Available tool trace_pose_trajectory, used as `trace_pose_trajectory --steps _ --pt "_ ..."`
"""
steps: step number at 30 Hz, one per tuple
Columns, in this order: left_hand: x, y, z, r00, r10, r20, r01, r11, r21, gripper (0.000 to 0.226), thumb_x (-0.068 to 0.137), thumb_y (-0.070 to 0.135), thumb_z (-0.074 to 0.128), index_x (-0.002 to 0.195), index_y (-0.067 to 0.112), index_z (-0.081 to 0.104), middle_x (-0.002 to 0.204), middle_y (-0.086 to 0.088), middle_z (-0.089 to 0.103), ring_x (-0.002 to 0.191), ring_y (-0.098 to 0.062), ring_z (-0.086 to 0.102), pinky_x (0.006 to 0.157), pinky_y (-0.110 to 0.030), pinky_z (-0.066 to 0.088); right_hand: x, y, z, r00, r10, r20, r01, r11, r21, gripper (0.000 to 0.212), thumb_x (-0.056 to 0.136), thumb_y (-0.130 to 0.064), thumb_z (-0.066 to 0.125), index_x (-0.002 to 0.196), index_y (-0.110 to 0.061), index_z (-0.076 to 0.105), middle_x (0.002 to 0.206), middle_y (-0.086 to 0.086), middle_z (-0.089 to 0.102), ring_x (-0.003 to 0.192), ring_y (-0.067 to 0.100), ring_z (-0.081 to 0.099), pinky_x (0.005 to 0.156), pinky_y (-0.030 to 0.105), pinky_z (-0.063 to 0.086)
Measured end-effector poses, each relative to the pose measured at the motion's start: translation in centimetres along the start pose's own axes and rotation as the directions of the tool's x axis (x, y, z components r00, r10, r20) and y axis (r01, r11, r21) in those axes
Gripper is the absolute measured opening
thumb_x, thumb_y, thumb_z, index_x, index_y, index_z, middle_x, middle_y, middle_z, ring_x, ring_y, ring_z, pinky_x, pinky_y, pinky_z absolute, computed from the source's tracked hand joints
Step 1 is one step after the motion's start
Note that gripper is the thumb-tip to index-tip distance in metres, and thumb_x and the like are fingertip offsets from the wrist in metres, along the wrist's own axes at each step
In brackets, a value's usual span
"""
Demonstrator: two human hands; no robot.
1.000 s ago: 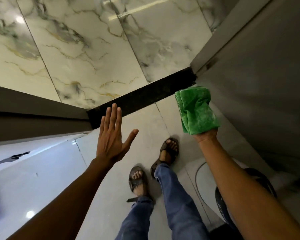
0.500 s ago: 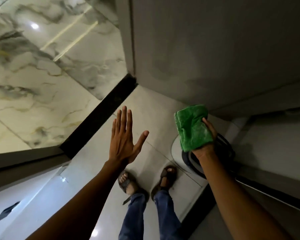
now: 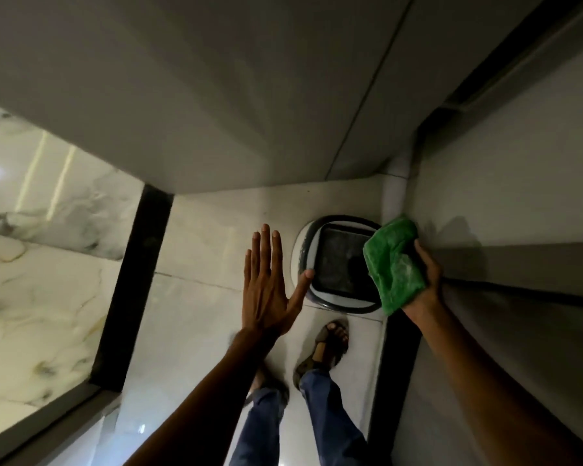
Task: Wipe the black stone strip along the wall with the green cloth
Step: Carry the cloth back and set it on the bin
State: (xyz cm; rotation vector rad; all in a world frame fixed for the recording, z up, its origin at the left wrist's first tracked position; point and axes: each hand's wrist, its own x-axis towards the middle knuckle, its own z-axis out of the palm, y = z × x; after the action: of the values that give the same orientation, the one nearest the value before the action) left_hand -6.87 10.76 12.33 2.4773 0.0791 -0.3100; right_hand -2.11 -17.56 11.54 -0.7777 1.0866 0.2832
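At far left the marble wall (image 3: 44,264) meets the floor, and the black stone strip (image 3: 132,290) runs along its foot, bare, with nothing touching it. Your left hand (image 3: 266,284) hangs flat above the floor tiles (image 3: 189,314), its grip released, fingers spread, probably for balance. Beyond it sits a round bin with a dark square opening (image 3: 340,264). Your right hand (image 3: 424,280) has its grip clenched on the folded green cloth (image 3: 394,264), held up near the grey wall (image 3: 519,203), well apart from the strip you mean to wipe, so you must carry it across.
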Motion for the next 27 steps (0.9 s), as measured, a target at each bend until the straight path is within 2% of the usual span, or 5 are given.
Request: trace_pose_trajectory --steps 4,10,15,21,27 --pt "3.1 1.1 4.9 0.994 0.073 0.079 -0.076 0.996 0.036 0.098 0.109 0.077 0.027 0.181 0.016 -0.001 0.19 -0.003 -0.015 0.176 -0.021 -0.016 0.144 -0.047 -0.002 3.4 -0.7 -3.8 0.997 -0.016 -0.077 0.02 0.999 0.042 0.052 0.112 -0.034 0.049 0.155 -0.005 0.058 0.134 0.019 0.067 0.13 0.036 0.06 0.126 0.048 0.041" --pt "7.4 0.1 11.5 0.967 0.145 0.21 -0.172 0.978 0.118 0.109 0.102 0.09 0.009 0.181 0.016 0.0 0.19 -0.006 -0.015 0.176 -0.024 -0.015 0.144 -0.046 -0.004 8.8 0.7 -6.3 0.908 -0.213 -0.361 0.202 0.977 -0.067 0.025 0.108 -0.014 0.054 0.122 -0.002 0.071 0.12 0.02 0.07 0.114 0.035 0.065 0.113 0.047 0.05" --pt "9.6 -1.7 17.0 0.953 0.187 0.24 -0.225 0.964 0.144 0.104 0.106 0.084 0.016 0.181 0.013 0.001 0.191 -0.008 -0.01 0.177 -0.026 -0.011 0.142 -0.04 -0.008 12.1 4.4 -6.0 0.772 -0.538 -0.339 0.36 0.809 -0.464 0.032 0.101 -0.027 0.056 0.118 -0.007 0.074 0.102 0.0 0.073 0.081 -0.01 0.067 0.071 0.001 0.047" --pt "10.5 -4.4 22.1 0.937 0.217 0.273 -0.278 0.938 0.206 0.104 0.107 0.077 0.027 0.18 0.005 0.006 0.19 -0.015 -0.004 0.177 -0.032 -0.003 0.144 -0.044 -0.003 17.6 9.6 -7.0 0.661 -0.7 0.27 0.451 0.084 -0.888 0.059 0.108 -0.024 0.043 0.166 -0.013 0.046 0.169 0.013 0.051 0.157 0.036 0.048 0.13 0.061 0.036" --pt "10.1 -5.3 25.8 0.943 0.225 0.244 -0.272 0.946 0.179 0.104 0.107 0.079 0.023 0.179 0.004 0.015 0.189 -0.017 0.004 0.177 -0.032 0.005 0.144 -0.05 0.004 21.0 12.8 -9.4 0.678 -0.562 0.473 0.196 -0.482 -0.854 0.075 0.114 -0.058 0.022 0.177 -0.019 0.013 0.186 0.007 0.01 0.173 0.03 0.01 0.139 0.061 0.012"
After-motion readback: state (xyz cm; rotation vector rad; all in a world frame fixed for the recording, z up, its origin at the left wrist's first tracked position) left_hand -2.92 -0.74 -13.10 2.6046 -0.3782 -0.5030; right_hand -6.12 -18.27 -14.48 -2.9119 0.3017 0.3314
